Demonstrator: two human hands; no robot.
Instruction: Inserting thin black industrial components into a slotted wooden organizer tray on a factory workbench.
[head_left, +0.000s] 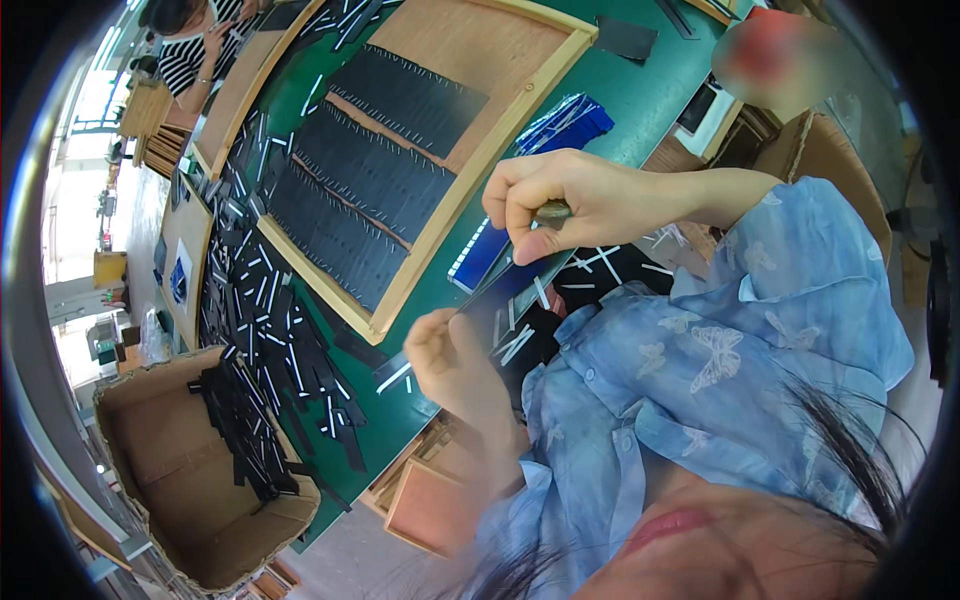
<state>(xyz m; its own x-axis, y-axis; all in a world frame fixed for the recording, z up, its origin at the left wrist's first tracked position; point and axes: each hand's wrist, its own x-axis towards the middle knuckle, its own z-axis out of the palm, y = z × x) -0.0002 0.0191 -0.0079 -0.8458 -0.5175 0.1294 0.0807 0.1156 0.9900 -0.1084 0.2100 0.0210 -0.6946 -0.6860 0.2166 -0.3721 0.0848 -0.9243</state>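
Observation:
My right hand (560, 205) pinches one end of a thin dark strip (490, 295) between thumb and finger. A small greenish-brown object (553, 212) also shows in its curled fingers; its kind is unclear. At the strip's other end is my left hand (455, 365), fingers closed and slightly smeared by motion. The strip slants between both hands, over the table's near edge. Just beyond them lies a wooden-framed board (480, 190) with rows of black rectangular pieces (365, 190), short white bits sticking out along their edges. Blue pieces (480, 250) lie partly behind my right hand.
Loose black and white strips (265, 310) heap on the green table (640, 100) left of the board. A cardboard box (150, 440) with more strips stands at the near left. More blue pieces (565, 122) lie right of the board. Another person (190, 50) sits at the far left.

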